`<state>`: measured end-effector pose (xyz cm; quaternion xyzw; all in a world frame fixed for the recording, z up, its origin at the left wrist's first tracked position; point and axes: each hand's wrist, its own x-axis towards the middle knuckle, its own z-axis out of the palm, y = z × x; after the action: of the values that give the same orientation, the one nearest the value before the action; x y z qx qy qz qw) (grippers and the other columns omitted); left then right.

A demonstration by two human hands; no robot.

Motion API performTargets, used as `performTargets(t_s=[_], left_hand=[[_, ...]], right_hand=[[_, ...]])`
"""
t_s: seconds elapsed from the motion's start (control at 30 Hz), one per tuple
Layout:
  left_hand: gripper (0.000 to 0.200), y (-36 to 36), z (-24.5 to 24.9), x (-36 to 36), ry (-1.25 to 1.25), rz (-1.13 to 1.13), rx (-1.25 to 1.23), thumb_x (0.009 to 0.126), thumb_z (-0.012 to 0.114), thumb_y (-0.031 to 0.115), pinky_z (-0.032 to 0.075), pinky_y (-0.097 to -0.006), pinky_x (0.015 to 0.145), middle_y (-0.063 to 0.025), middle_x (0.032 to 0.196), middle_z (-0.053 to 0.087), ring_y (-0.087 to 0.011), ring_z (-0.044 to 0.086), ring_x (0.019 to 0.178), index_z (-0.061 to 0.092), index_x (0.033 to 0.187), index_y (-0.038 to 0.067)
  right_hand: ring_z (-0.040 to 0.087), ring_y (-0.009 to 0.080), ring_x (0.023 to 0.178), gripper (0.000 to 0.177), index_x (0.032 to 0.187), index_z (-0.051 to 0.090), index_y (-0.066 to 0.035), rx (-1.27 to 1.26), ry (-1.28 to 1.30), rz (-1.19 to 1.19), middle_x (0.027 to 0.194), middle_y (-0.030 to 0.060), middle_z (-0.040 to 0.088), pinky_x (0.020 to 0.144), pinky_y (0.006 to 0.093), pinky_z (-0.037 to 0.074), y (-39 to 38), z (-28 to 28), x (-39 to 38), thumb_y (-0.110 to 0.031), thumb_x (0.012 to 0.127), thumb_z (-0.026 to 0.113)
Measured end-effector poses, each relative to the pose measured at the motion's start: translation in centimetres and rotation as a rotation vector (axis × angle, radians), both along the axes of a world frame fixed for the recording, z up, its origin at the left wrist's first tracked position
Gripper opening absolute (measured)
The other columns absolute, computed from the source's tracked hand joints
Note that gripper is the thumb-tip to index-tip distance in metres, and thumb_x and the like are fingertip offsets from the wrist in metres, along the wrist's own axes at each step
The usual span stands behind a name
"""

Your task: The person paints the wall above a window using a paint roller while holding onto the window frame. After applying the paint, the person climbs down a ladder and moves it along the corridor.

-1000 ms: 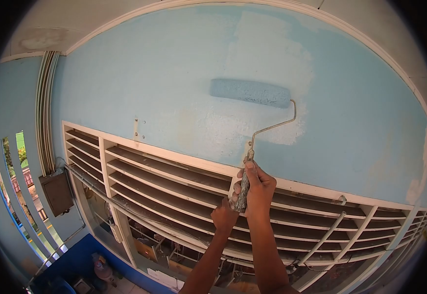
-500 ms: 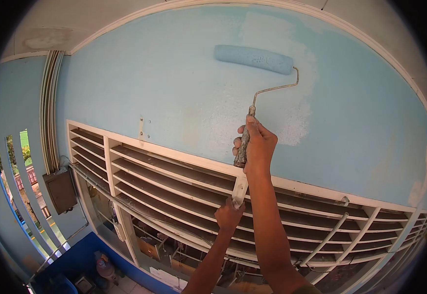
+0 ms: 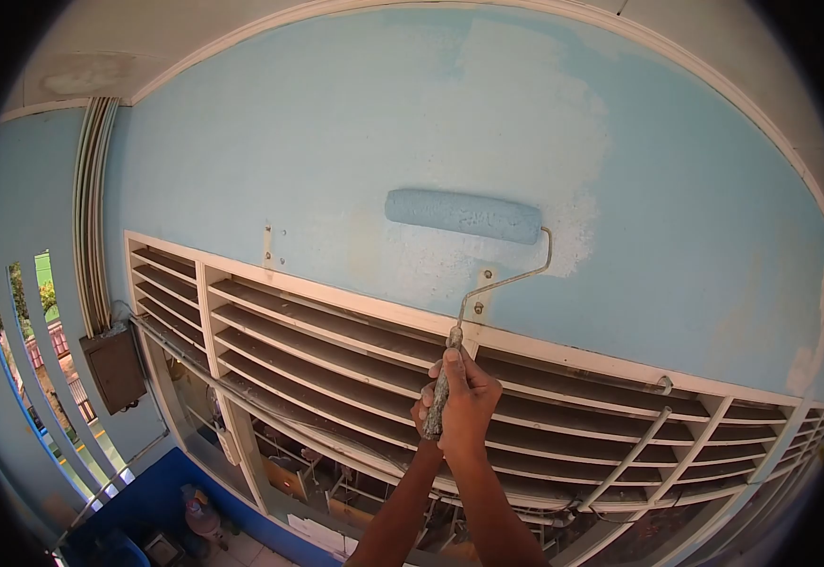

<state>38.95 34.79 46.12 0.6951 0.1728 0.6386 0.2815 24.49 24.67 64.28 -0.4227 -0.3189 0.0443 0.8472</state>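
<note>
Wrapped around the handle (image 3: 437,412), the right hand (image 3: 472,395) is nearer the paint roller (image 3: 464,216), which lies at the wall (image 3: 705,236), far of the grip, long axis running left to right; the part-hidden left hand's (image 3: 420,414) hold I cannot tell.

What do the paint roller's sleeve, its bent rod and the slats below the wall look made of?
Roller sleeve: probably fibre or foam, matt, slightly rough under pale-blue paint.
Bent rod: likely metal, dull and stained; it is thin yet holds firm bends.
Slats: perhaps painted wood, with pale, straight-cut front edges; metal is possible.
</note>
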Motion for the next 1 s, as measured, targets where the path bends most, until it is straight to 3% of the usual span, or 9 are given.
performTargets(t_s=[0.17,0.2,0.47,0.6,0.83,0.9,1.0], left_hand=[[0.036,-0.1,1.5,-1.2,0.260,0.158,0.139,0.074,0.075,0.038,0.053,-0.0452,0.053,-0.0157,0.060,0.064,-0.0372,0.066,0.056,0.062,0.084,0.005],[0.040,-0.5,2.3,-1.6,0.330,0.190,0.075,0.072,0.077,0.040,0.054,-0.0450,0.053,-0.0156,0.060,0.064,-0.0372,0.067,0.056,0.062,0.084,0.005],[0.044,-2.2,5.0,-3.4,0.228,0.200,0.007,0.069,0.080,0.044,0.056,-0.0451,0.054,-0.0129,0.061,0.066,-0.0356,0.068,0.058,0.063,0.083,0.006],[0.042,-1.9,4.7,-3.1,0.208,0.191,0.003,0.069,0.080,0.042,0.056,-0.0445,0.054,-0.0133,0.062,0.066,-0.0344,0.068,0.058,0.063,0.081,0.006],[0.045,-1.8,4.9,-3.7,0.296,0.155,-0.005,0.071,0.079,0.044,0.055,-0.0438,0.054,-0.0145,0.063,0.066,-0.0354,0.068,0.058,0.067,0.090,0.004],[0.042,-1.6,4.6,-3.2,0.187,0.188,0.050,0.070,0.079,0.042,0.055,-0.0440,0.052,-0.0133,0.061,0.065,-0.0338,0.068,0.056,0.062,0.082,0.006],[0.041,-1.5,4.4,-2.9,0.125,0.157,0.045,0.070,0.079,0.042,0.054,-0.0440,0.051,-0.0134,0.059,0.065,-0.0335,0.067,0.055,0.061,0.081,0.006]], right_hand=[[0.054,0.0132,0.046,0.025,0.095,0.066,0.002,0.048,-0.051,0.035,0.072,0.0067,0.057,0.033,0.0275,0.043,1.6,7.2,1.0,-0.022,0.096,0.064],[0.054,0.0132,0.046,0.025,0.095,0.066,0.002,0.047,-0.052,0.036,0.072,0.0067,0.057,0.033,0.0275,0.043,2.0,8.7,1.3,-0.022,0.096,0.064],[0.056,0.0143,0.048,0.024,0.105,0.065,0.005,0.090,-0.136,-0.009,0.074,0.0084,0.059,0.035,0.0274,0.044,3.7,18.2,2.4,-0.017,0.096,0.063],[0.055,0.0138,0.047,0.026,0.105,0.066,0.005,0.070,-0.153,0.001,0.073,0.0084,0.059,0.035,0.0269,0.044,2.8,16.3,3.3,-0.019,0.095,0.064],[0.053,0.0104,0.046,0.025,0.103,0.068,0.001,-0.095,-0.180,-0.068,0.073,0.0054,0.058,0.035,0.0256,0.041,-1.4,5.5,4.4,-0.022,0.097,0.063],[0.053,0.0095,0.046,0.026,0.102,0.068,0.002,-0.145,-0.214,-0.105,0.073,0.0048,0.058,0.035,0.0251,0.040,-3.3,5.3,5.8,-0.023,0.098,0.062],[0.051,0.0080,0.045,0.029,0.101,0.066,0.004,-0.381,-0.460,-0.281,0.070,0.0047,0.057,0.036,0.0245,0.039,-6.7,7.1,7.9,-0.024,0.100,0.058]])
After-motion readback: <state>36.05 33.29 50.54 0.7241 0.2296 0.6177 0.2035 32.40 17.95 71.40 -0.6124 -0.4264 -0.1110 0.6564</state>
